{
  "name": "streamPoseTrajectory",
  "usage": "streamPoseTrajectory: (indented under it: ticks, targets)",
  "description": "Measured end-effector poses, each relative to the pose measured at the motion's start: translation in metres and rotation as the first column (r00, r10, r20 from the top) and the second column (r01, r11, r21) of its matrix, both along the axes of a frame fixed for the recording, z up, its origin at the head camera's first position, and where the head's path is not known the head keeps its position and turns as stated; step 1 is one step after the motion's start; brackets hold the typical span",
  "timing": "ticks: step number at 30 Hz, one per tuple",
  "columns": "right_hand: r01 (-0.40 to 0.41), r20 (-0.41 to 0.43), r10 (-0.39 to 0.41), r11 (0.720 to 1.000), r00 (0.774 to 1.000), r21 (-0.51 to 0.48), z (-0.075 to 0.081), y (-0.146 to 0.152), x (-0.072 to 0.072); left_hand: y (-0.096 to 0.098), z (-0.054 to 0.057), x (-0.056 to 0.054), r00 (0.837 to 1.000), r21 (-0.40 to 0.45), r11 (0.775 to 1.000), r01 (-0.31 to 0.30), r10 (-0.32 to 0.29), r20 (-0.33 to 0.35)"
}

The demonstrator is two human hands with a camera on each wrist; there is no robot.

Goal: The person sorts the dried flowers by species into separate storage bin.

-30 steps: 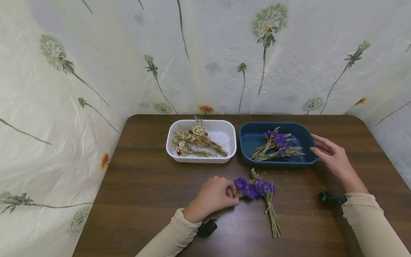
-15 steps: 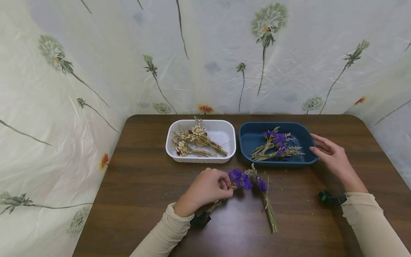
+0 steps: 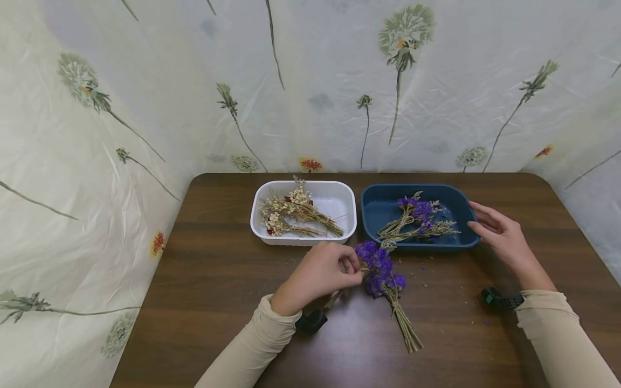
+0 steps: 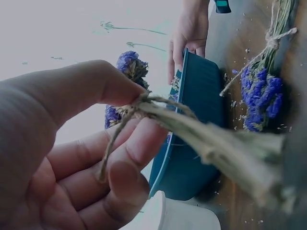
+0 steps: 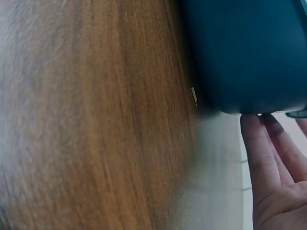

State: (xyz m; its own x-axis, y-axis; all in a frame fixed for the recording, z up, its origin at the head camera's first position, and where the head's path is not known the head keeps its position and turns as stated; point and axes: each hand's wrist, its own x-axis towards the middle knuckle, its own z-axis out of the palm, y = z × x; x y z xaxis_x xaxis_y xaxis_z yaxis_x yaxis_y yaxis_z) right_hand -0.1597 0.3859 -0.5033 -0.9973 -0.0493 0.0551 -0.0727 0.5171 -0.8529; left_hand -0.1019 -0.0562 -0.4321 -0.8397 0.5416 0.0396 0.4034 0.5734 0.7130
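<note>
My left hand [image 3: 324,276] pinches a bunch of purple dried flowers [image 3: 368,254] between thumb and fingertips. In the left wrist view its stems [image 4: 211,141] point at the camera, and a twine tie [image 4: 141,98] shows at the grip. A second purple bunch [image 3: 402,318], tied with twine, lies on the table just to the right; in the head view the blossoms overlap. My right hand [image 3: 502,237] touches the right end of the dark blue tray [image 3: 468,202]. The right wrist view shows its straight fingers [image 5: 261,153] against the tray's outer wall. Several purple bunches [image 3: 419,213] lie in that tray.
Left of the blue tray stands a white tray [image 3: 339,202] with cream dried-flower bunches [image 3: 291,210] in it. Small plant crumbs dot the brown wooden table [image 3: 208,269]. A flower-printed sheet [image 3: 310,81] hangs behind the table.
My left hand has lifted its bunch away from the one on the table, first leftward, then back right and farther toward the trays. The right hand has stayed at the blue tray.
</note>
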Motion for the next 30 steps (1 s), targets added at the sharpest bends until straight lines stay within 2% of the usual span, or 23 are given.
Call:
streamPoseTrajectory:
  ticks: [7,16,22,30]
  targets:
    - [0.006,-0.002,-0.006,1.000,1.000,-0.005,0.000,-0.002,-0.001,0.012,0.002,-0.014,0.999,-0.047,0.999,-0.009,0.007,-0.053]
    - [0.002,0.002,-0.002,1.000,1.000,0.009,0.001,-0.001,-0.001,0.027,0.008,-0.037,0.999,-0.045,0.999,-0.003,0.002,-0.032]
    - [0.005,0.006,-0.005,1.000,1.000,0.006,0.002,-0.001,-0.001,0.041,0.014,-0.054,0.999,-0.049,0.999,-0.014,0.012,-0.044]
    - [0.009,0.006,-0.009,1.000,1.000,0.001,0.003,-0.002,0.001,0.055,0.019,-0.070,0.997,-0.085,0.996,-0.007,0.001,-0.081]
